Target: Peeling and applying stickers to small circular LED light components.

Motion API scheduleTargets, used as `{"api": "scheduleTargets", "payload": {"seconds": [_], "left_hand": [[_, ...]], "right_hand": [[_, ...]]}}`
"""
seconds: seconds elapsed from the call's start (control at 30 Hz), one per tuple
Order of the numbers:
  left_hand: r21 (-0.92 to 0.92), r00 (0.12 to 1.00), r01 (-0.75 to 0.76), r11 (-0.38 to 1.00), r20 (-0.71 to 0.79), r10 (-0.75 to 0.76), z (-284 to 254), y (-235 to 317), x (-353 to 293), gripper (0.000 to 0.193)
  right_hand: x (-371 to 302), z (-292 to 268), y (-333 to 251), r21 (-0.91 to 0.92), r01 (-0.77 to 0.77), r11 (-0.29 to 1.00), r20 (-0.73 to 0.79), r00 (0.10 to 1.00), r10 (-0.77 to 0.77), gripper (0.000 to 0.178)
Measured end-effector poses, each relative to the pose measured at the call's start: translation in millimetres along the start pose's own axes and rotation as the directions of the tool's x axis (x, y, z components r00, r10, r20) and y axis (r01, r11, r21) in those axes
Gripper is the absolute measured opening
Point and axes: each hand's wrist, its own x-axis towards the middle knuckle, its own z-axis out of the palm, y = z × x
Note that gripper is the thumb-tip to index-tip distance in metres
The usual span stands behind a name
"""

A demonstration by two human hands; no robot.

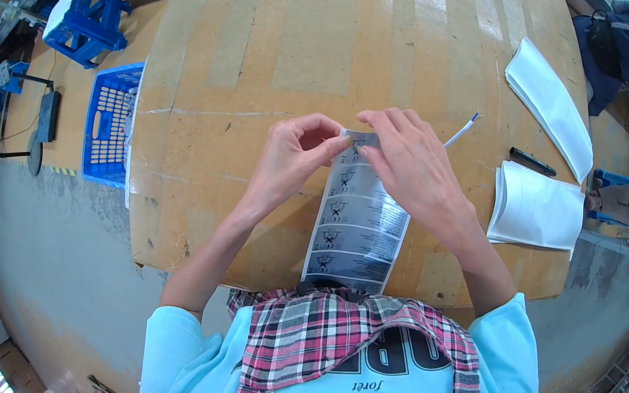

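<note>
Silvery label strip (361, 226) runs over the desk (314, 53), its far corner apparently pinched in the left grip (295, 151); right grip (413, 162) touches that end, closure unclear. Likely freeing the end label (353, 155); steady tension seems needed next.

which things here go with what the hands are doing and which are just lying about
With the work:
- label strip, far end pinched by the left hand, right hand on it too

Apparently just lying about:
- pen
- two paper stacks
- basket
- stool
- cable, though its link is unclear
</note>
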Motion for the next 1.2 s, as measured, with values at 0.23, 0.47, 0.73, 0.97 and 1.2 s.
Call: {"api": "scheduleTargets", "payload": {"seconds": [0.23,0.47,0.73,0.97,1.2], "left_hand": [[-0.235,0.972,0.138,0.962,0.217,-0.086,-16.1,8.3,1.7,0.016],[-0.289,0.942,0.201,0.936,0.318,-0.105,-24.6,18.2,3.2,0.014],[-0.184,0.907,0.186,0.965,0.411,-0.096,-30.0,34.6,7.7,0.013],[-0.186,0.895,0.162,0.969,0.441,-0.065,-26.4,31.8,12.4,0.011],[-0.184,0.888,0.156,0.971,0.457,-0.056,-26.5,32.2,14.8,0.013]], "right_hand": [[4.3,-3.3,-2.8,0.545,-0.086,0.834,0.011,0.995,0.095,0.025],[3.5,-12.4,-2.8,0.661,-0.038,0.750,0.019,0.999,0.034,0.019],[3.9,-17.5,-1.1,0.707,-0.031,0.706,0.048,0.999,-0.005,0.022],[0.5,-15.8,1.3,0.738,-0.028,0.675,0.035,0.999,0.004,0.023],[-3.1,-18.4,7.5,0.708,-0.050,0.705,0.046,0.999,0.025,0.024]]}}
